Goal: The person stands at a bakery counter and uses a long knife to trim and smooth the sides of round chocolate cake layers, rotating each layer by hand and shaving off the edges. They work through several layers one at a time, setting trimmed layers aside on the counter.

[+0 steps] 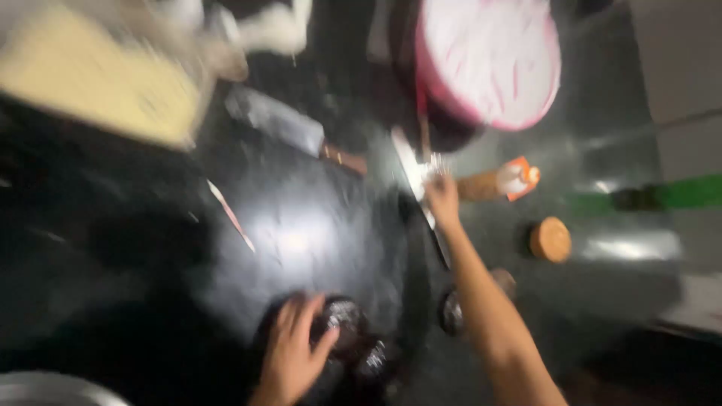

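Blurred dark counter (617,301), pink-rimmed round white container (489,60) far centre-right, pale yellow board (90,75) far left, knife with grey blade (282,124) beside it, round brown lid (550,239) at right, green strip (677,194) along right edge

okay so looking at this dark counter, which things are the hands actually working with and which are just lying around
In hand:
- left hand rests on a dark round lump
- right hand reaches to a pale flat strip; too blurred to identify

Lying about:
- pink-rimmed round tub
- orange-capped bottle on its side
- round cork lid
- yellow board
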